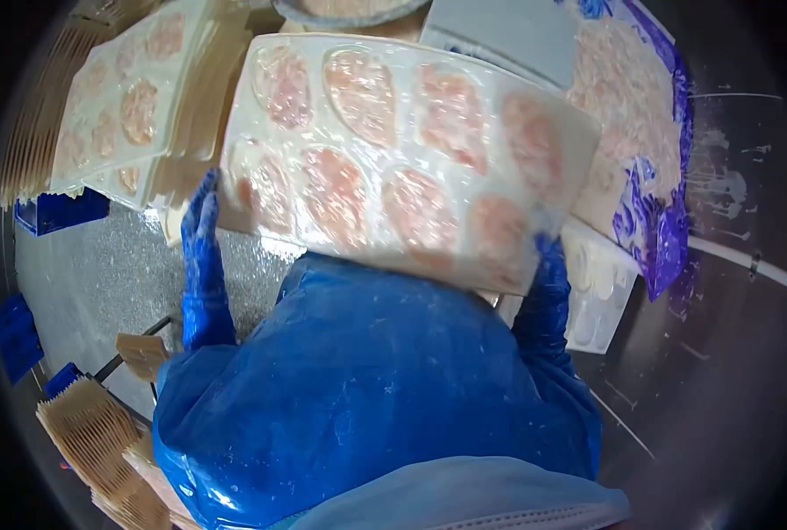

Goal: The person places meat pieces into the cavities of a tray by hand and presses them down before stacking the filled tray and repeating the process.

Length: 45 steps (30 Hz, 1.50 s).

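Observation:
A large white tray (pixel 305 238) is held in front of my blue apron, tilted slightly down to the right. Its oval hollows hold several pale pink, wet-looking pieces (pixel 361 95). My left hand (pixel 202 216), in a blue glove, grips the tray's left edge, fingers pointing up along it. At the lower right corner my right hand (pixel 550 261), also gloved, holds the tray's edge; part of its fingers is hidden by the tray.
On the left stands a stack of filled trays (pixel 120 110). Purple plastic (pixel 667 234) surrounds a pink mass at the right, beside an empty moulded tray (pixel 598 296). A grey box (pixel 499 35) and a round rim (pixel 353 18) lie beyond. Stacked ridged sheets (pixel 89 428) stand lower left.

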Tool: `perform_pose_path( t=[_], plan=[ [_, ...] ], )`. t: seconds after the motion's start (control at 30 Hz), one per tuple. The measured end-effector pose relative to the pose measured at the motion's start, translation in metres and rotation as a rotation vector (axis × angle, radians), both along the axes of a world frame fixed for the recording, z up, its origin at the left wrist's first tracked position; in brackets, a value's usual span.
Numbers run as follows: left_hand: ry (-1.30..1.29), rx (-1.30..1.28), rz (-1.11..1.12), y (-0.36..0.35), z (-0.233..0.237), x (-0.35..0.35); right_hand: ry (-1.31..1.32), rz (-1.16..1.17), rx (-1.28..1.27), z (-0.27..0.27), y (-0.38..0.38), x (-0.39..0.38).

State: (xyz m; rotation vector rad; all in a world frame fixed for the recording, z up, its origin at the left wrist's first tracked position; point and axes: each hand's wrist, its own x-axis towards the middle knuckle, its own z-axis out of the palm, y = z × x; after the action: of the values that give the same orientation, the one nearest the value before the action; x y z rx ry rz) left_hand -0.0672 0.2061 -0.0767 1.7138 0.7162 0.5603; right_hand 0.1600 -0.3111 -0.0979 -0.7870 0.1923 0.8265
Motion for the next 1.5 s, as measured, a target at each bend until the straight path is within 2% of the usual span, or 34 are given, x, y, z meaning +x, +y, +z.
perform_pose_path(
  t=[0.03,0.07,0.13,0.2,0.23,0.27,0.33,0.4,0.43,0.5,0.53,0.57,0.63,0.67,0.7,0.73,0.77,0.83,0.87,1.0,1.1,1.17,1.23,1.37,1.5],
  plan=[
    [-0.094,-0.168,-0.045,-0.013,0.015,0.01,-0.024,-0.028,-0.013,0.004,-0.003,0.018],
    [-0.11,-0.153,-0.042,-0.021,0.028,0.027,-0.053,-0.052,-0.03,0.01,-0.008,0.034],
    [-0.237,-0.034,-0.246,-0.045,0.079,0.073,-0.024,-0.192,-0.047,0.011,-0.016,0.087],
    [-0.34,-0.118,-0.319,-0.041,0.103,0.136,-0.12,-0.194,-0.093,0.018,-0.02,0.155],
    [-0.35,-0.317,-0.312,-0.041,0.112,0.172,-0.179,-0.185,-0.132,0.021,-0.016,0.189],
    [-0.341,-0.204,-0.31,-0.026,0.102,0.209,-0.24,-0.169,-0.183,0.025,-0.012,0.221],
    [-0.317,1.06,-0.479,0.057,0.045,0.277,-0.319,-0.156,-0.275,0.026,-0.011,0.271],
    [-0.306,-0.123,-0.294,0.063,0.012,0.331,-0.362,-0.139,-0.351,0.025,-0.019,0.301],
    [-0.295,-0.135,-0.296,0.064,0.003,0.328,-0.384,-0.13,-0.377,0.024,-0.031,0.311],
    [-0.401,-0.306,-0.067,0.075,-0.007,0.317,-0.405,-0.127,-0.406,0.023,-0.058,0.328],
    [-0.455,-0.423,-0.007,0.08,-0.015,0.306,-0.394,-0.139,-0.407,0.024,-0.068,0.327],
    [-0.447,-0.435,-0.001,0.092,-0.033,0.299,-0.354,-0.167,-0.39,0.023,-0.074,0.324],
    [-0.624,-0.845,-0.47,0.118,-0.077,0.286,-0.246,-0.255,-0.326,0.028,-0.076,0.314],
    [-0.499,-0.768,-0.194,0.019,-0.001,0.281,-0.384,-0.063,-0.178,-0.018,-0.104,0.34],
    [-0.307,-0.843,-0.208,0.02,-0.009,0.29,-0.388,-0.057,-0.185,-0.008,-0.089,0.333],
    [-0.242,-0.857,-0.234,0.014,-0.014,0.303,-0.352,-0.126,-0.27,0.009,-0.056,0.314],
    [-0.267,-0.828,-0.273,0.005,-0.013,0.312,-0.316,-0.197,-0.355,0.033,-0.016,0.285],
    [-0.361,-0.757,-0.311,-0.004,0.007,0.31,-0.289,-0.262,-0.443,0.05,0.011,0.249],
    [-0.418,-0.723,-0.315,-0.003,0.022,0.301,-0.405,-0.295,-0.494,0.058,0.017,0.234],
    [-0.654,-0.525,-0.268,0.02,0.103,0.219,-0.349,-0.001,-0.033,-0.018,0.016,0.267],
    [-0.767,-0.374,-0.187,0.039,0.15,0.143,-0.238,-0.071,0.087,0.059,0.16,0.155],
    [-0.806,-0.307,-0.118,0.055,0.165,0.097,-0.144,0.053,0.393,0.068,0.245,0.119],
    [-0.816,-0.258,-0.044,0.07,0.168,0.057,-0.139,0.114,0.449,0.085,0.328,0.081],
    [-0.729,-0.291,0.119,0.114,0.127,0.012,-0.103,0.238,0.479,0.097,0.474,-0.006],
    [-0.509,-0.439,0.175,0.14,0.077,-0.015,-0.086,0.458,0.366,0.082,0.529,-0.05]
  ],
)
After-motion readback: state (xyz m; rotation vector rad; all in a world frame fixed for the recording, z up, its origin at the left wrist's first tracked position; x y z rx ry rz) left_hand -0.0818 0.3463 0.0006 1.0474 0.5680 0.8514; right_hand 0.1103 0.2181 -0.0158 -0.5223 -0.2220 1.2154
